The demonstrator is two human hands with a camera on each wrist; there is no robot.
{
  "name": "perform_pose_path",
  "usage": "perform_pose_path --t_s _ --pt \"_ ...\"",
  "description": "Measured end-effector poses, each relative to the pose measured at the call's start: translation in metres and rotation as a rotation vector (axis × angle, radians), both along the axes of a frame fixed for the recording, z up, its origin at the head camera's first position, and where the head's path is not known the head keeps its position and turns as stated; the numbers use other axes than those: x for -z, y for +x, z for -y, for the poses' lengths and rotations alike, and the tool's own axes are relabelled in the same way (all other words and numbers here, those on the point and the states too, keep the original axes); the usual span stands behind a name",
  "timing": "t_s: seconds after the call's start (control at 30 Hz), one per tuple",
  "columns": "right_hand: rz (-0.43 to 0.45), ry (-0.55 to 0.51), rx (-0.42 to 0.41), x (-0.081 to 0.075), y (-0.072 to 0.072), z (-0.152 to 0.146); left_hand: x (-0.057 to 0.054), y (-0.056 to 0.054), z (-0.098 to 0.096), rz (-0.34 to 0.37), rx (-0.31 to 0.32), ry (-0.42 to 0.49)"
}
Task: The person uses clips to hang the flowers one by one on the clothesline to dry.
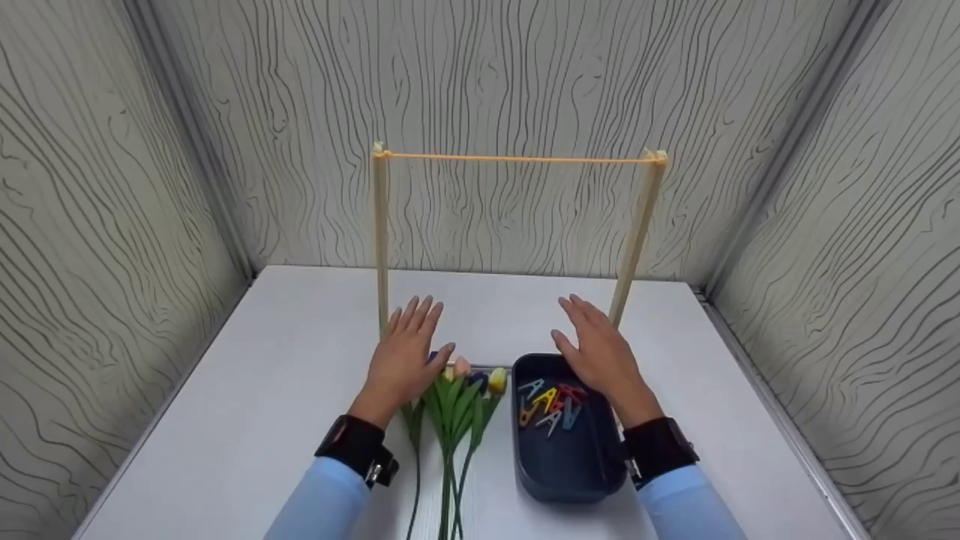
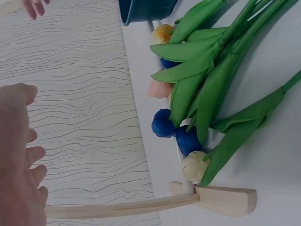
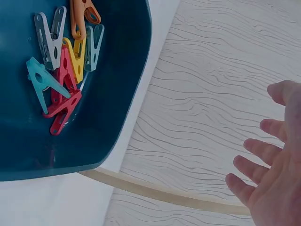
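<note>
My left hand (image 1: 405,360) is held above the heads of several artificial tulips (image 1: 454,412), its fingers straight and holding nothing. In the left wrist view the tulips show blue heads (image 2: 163,123), a pink head (image 2: 160,88) and green leaves (image 2: 188,68), lying on the table. Over the far right side of a dark blue bin (image 1: 570,465) hovers my right hand (image 1: 600,356), fingers extended and nothing in them. Inside the bin lie several clothespins, among them a yellow clothespin (image 3: 76,56), a red clothespin (image 3: 63,110) and an orange clothespin (image 3: 80,16).
Behind the tulips and bin rises a wooden frame, with a left post (image 1: 381,240) and a right post (image 1: 636,240). An orange cord (image 1: 517,158) is stretched between their tops. The white table (image 1: 247,390) is enclosed by wood-grain-patterned walls (image 1: 517,82).
</note>
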State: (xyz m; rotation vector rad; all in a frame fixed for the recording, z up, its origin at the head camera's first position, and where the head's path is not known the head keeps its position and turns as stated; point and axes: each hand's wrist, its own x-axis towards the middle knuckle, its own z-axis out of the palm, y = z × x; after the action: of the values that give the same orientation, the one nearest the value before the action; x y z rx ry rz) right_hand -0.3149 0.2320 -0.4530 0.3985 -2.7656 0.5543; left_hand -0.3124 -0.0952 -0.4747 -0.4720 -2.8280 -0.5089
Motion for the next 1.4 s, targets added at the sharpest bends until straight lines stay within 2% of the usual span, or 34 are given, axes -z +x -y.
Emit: perform_pose_path --t_s 0.17,0.27,0.33,0.4,0.5,0.63,0.8,0.9,0.97,1.23,1.3,1.4 --pt "-0.17 0.079 -0.093 0.001 0.002 0.0 -0.009 0.008 0.0 -0.049 0.022 0.015" --pt "-0.266 0.163 -0.184 0.006 0.0 -0.002 -0.012 0.013 -0.001 -0.117 0.053 0.044" --pt "-0.282 0.228 -0.257 0.013 -0.003 -0.003 -0.013 0.018 -0.004 -0.171 0.079 0.059" --pt "-0.24 0.295 -0.323 0.02 -0.006 -0.003 -0.012 0.022 -0.006 -0.218 0.106 0.075" --pt "-0.093 0.392 -0.387 0.031 -0.008 -0.005 -0.011 0.025 -0.015 -0.25 0.149 0.088" --pt "0.092 0.515 -0.414 0.046 -0.008 -0.002 -0.008 0.027 -0.024 -0.204 0.192 0.106" --pt "0.221 0.572 -0.4 0.062 -0.003 0.006 -0.002 0.028 -0.031 -0.141 0.223 0.118" --pt "0.246 0.584 -0.395 0.07 0.001 0.008 0.001 0.029 -0.034 -0.138 0.236 0.123" --pt "0.232 0.604 -0.402 0.075 0.002 0.009 0.002 0.03 -0.034 -0.141 0.244 0.13" --pt "0.111 0.673 -0.474 0.083 0.007 0.012 0.006 0.031 -0.036 -0.101 0.246 0.13" --pt "0.121 0.667 -0.478 0.081 0.006 0.014 0.006 0.031 -0.036 -0.088 0.245 0.135" --pt "0.196 0.596 -0.468 0.073 0.001 0.014 0.005 0.03 -0.036 -0.053 0.242 0.152"
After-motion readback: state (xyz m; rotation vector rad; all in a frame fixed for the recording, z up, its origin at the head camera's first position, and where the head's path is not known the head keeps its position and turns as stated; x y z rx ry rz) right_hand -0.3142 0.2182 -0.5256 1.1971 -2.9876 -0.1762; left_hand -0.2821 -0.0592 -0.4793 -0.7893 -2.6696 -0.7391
